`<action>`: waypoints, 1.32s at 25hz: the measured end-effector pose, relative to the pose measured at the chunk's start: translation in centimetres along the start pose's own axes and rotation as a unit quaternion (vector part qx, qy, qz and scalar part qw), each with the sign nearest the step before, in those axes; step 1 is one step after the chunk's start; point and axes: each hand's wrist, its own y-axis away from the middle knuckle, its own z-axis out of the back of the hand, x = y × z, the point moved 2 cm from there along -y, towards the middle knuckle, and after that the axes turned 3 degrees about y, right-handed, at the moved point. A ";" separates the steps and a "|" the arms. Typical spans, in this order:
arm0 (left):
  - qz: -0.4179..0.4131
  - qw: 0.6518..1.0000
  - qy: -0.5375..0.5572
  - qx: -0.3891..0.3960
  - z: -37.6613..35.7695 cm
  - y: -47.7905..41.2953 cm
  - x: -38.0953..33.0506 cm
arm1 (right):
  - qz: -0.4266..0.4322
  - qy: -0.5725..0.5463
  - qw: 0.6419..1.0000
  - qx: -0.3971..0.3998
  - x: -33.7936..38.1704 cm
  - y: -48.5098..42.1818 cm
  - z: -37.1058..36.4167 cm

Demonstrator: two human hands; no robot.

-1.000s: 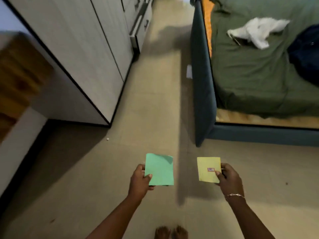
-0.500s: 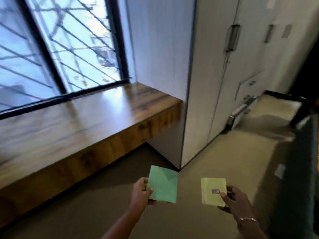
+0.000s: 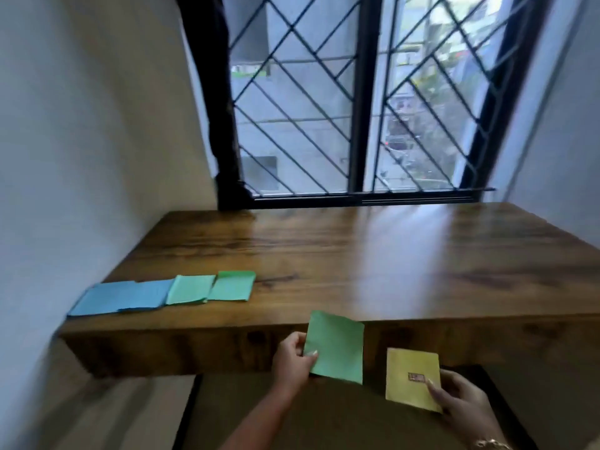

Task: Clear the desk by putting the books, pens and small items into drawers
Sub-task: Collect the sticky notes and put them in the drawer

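My left hand (image 3: 292,360) pinches a green paper square (image 3: 336,347) by its left edge, held just in front of the wooden desk's front face. My right hand (image 3: 461,402) pinches a yellow paper square (image 3: 410,375) with a small label on it, lower and to the right. On the wooden desk (image 3: 373,254), at the left front, lie two blue papers (image 3: 120,297) and two green papers (image 3: 211,289) in a row.
A barred window (image 3: 357,99) stands behind the desk. White walls close in on the left (image 3: 81,141) and right (image 3: 558,125). Floor (image 3: 324,417) lies below the desk, under my arms.
The view has swung left from the floor and wardrobe round to face the desk and window. Both hands still hold their papers, now just in front of the desk edge.
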 end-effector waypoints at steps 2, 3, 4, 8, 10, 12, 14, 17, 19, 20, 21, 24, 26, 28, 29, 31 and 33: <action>0.013 0.999 0.017 -0.033 3.6 -2.7 0.1 | 0.013 -0.005 0.999 0.030 1.9 -2.1 -5.1; 0.015 0.999 0.022 -0.047 4.9 -3.9 0.0 | 0.021 -0.007 0.999 0.044 2.9 -2.9 -7.2; 0.017 0.998 0.019 -0.063 6.4 -5.1 0.0 | 0.027 -0.007 0.998 0.057 3.7 -3.8 -9.5; 0.034 0.993 -0.016 -0.109 10.0 -10.2 -0.1 | 0.042 0.026 0.996 0.069 6.2 -7.5 -16.2; 0.037 0.991 -0.044 -0.119 10.5 -12.4 -0.1 | 0.055 0.044 0.996 0.063 7.3 -9.1 -18.4; 0.038 0.989 -0.068 -0.125 10.5 -14.3 -0.4 | 0.048 0.052 0.996 0.062 8.2 -10.8 -20.1; 0.041 0.985 -0.094 -0.135 10.4 -16.0 -0.9 | 0.059 0.080 0.993 0.057 8.8 -12.6 -21.6; 0.040 0.979 -0.131 -0.148 9.9 -18.5 -1.1 | 0.095 0.185 0.978 0.026 9.6 -14.9 -22.7; 0.039 0.969 -0.185 -0.159 9.6 -19.7 -0.9 | 0.114 0.257 0.960 0.004 10.3 -15.8 -23.0; 0.035 0.959 -0.231 -0.160 9.4 -20.1 -0.7 | 0.122 0.280 0.952 -0.003 10.5 -16.1 -23.1; 0.029 0.945 -0.287 -0.154 9.2 -20.6 -0.5 | 0.129 0.303 0.944 -0.009 10.7 -16.6 -23.1; -0.003 0.904 -0.408 -0.129 8.5 -21.3 -0.1 | 0.141 0.348 0.927 -0.025 11.2 -17.9 -23.1; -0.028 0.884 -0.450 -0.123 8.3 -21.8 -0.1 | 0.146 0.366 0.919 -0.024 11.2 -18.8 -23.2; -0.050 0.866 -0.483 -0.120 8.2 -22.2 -0.1 | 0.160 0.383 0.909 -0.023 11.3 -19.2 -23.2; -0.057 0.856 -0.500 -0.120 8.2 -22.4 -0.2 | 0.171 0.388 0.905 -0.024 11.2 -19.4 -23.3; -0.066 0.839 -0.526 -0.125 8.3 -22.6 -0.3 | 0.191 0.393 0.899 -0.026 11.0 -19.8 -23.3; -0.084 0.824 -0.544 -0.132 8.5 -22.6 -0.2 | 0.211 0.386 0.898 -0.031 11.0 -19.9 -23.5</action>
